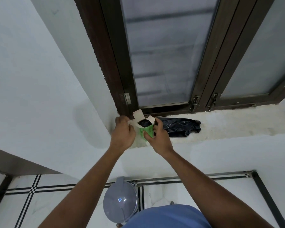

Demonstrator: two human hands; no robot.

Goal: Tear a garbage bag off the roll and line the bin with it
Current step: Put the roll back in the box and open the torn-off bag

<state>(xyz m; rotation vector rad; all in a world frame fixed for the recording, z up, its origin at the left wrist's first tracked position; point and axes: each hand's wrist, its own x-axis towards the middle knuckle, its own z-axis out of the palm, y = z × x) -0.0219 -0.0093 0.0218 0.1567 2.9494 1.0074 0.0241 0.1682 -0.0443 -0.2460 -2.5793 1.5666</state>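
Gripped around its green lower half by the right hand: small green cardboard box with pale open top flaps, held upright just above the left end of the white plastered window sill. Fingers wrapped on the box's near and right faces, thumb on the near face. Inside the open top, the dark end of a black garbage bag roll, still sitting in the box. Left hand closed at the box's left side, fingertips pinched on one pale flap; whether anything else is caught between them, cannot tell. Just right of the box, lying flat on the sill and touching the right hand's far side: crumpled loose black plastic garbage bag, stretched along the foot of the dark brown wooden window frame. Down below on the white tiled floor with black line borders, between the two forearms: round grey plastic bin with a closed domed lid, well apart from box and bag. Blue shirt at the bottom edge, partly covering the bin's right side.
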